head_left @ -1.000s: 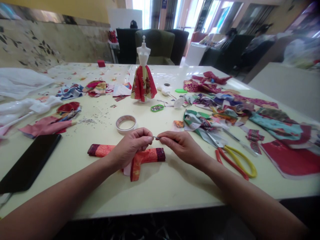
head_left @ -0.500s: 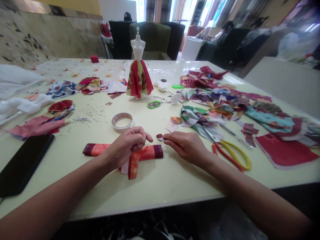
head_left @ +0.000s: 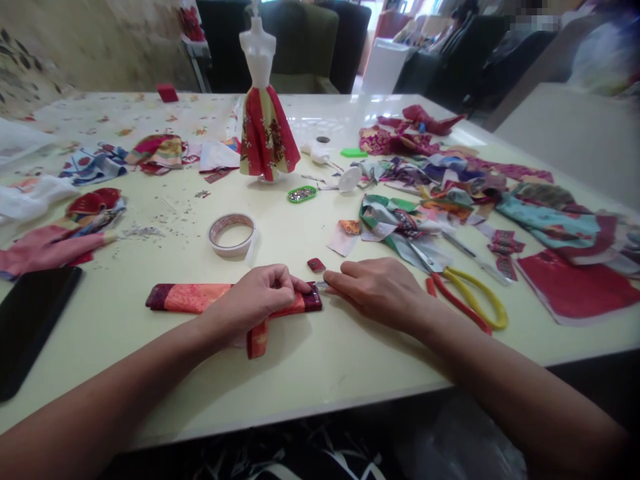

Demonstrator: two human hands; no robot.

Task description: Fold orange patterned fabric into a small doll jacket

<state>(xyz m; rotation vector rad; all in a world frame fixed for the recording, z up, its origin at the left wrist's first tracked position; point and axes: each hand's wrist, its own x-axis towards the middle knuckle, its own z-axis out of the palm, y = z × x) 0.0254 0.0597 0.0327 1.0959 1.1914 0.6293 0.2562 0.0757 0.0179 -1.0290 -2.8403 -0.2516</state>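
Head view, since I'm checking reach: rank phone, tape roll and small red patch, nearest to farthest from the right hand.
1. Small red patch, just left of the right hand.
2. Tape roll, farther left and ahead.
3. Phone, at the picture's left edge.

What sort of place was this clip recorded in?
Probably a sewing or craft workroom: a white miniature dress form wears a red and yellow floral skirt, and metal scissors with red and yellow handles lie near colourful patterned fabric scraps.
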